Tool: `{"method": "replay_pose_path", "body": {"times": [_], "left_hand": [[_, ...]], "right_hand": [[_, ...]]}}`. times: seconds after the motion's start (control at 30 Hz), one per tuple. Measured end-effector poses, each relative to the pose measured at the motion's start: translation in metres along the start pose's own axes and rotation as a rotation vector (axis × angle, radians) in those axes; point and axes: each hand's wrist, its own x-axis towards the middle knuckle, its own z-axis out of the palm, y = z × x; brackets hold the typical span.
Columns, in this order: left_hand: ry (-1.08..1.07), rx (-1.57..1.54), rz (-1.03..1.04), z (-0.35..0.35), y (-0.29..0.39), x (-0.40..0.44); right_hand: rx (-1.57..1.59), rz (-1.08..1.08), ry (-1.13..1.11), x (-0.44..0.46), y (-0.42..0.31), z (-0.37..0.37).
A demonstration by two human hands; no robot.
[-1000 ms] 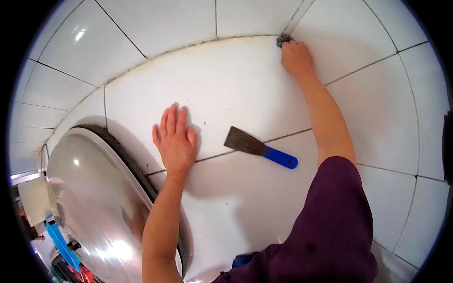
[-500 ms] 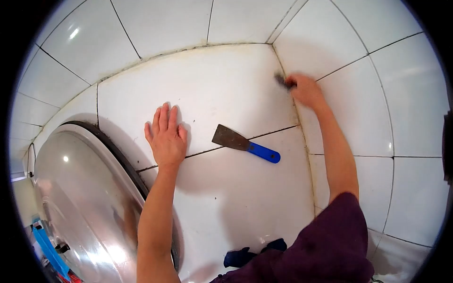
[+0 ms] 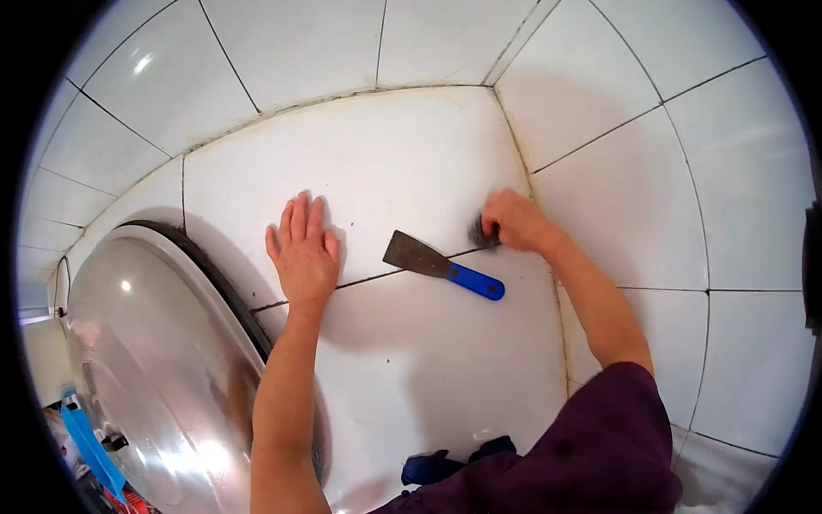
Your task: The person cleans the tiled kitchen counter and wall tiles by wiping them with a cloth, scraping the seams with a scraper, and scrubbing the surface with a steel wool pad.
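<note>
Left hand (image 3: 304,259) flat — right hand (image 3: 519,221) gripping one scourer (image 3: 481,233) near one scraper (image 3: 441,264).

This looks like a kitchen, to judge by the broad, domed metal lid (image 3: 163,343) with its small dark handle (image 3: 113,443), lying over a dark rim (image 3: 195,254) on a white-tiled worktop (image 3: 479,368) that meets glossy white-tiled walls (image 3: 295,43) along stained joints.
</note>
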Motion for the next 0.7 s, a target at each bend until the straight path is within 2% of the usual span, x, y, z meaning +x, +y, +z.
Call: {"method": "replay_pose_path", "body": {"times": [0.03,0.1,0.17,0.23,0.3,0.37,0.43,0.5,0.6,0.63,0.7], "left_hand": [[0.024,0.0,0.011,0.001,0.0,-0.001],[0.022,-0.013,0.01,0.001,0.002,-0.002],[0.027,-0.009,0.005,-0.001,0.0,0.0],[0.008,-0.011,0.008,-0.003,0.002,0.001],[-0.004,0.004,0.011,-0.004,0.002,0.001],[-0.01,0.018,0.008,-0.007,0.002,0.002],[-0.065,-0.019,-0.005,-0.01,0.004,0.002],[-0.079,-0.015,-0.002,-0.008,0.004,0.001],[-0.071,-0.015,-0.003,-0.006,0.004,0.0],[-0.067,-0.017,-0.002,-0.007,0.005,0.0],[-0.062,-0.007,-0.016,-0.007,0.0,0.002]], "right_hand": [[0.056,0.068,-0.166,-0.014,-0.004,-0.004],[0.244,0.109,-0.271,-0.019,-0.001,-0.032],[0.348,0.095,0.005,0.005,0.034,-0.045],[0.492,0.326,0.264,0.049,0.056,-0.062],[0.499,0.411,0.536,0.104,0.086,-0.056],[0.134,0.546,0.493,0.146,0.069,-0.042],[-0.156,0.273,0.685,0.199,0.05,-0.002],[-0.237,0.252,0.698,0.193,-0.02,-0.002],[-0.305,0.143,0.755,0.172,0.033,0.002],[-0.33,0.298,0.637,0.167,0.066,-0.003],[-0.307,0.315,0.623,0.174,0.06,-0.007]]}}
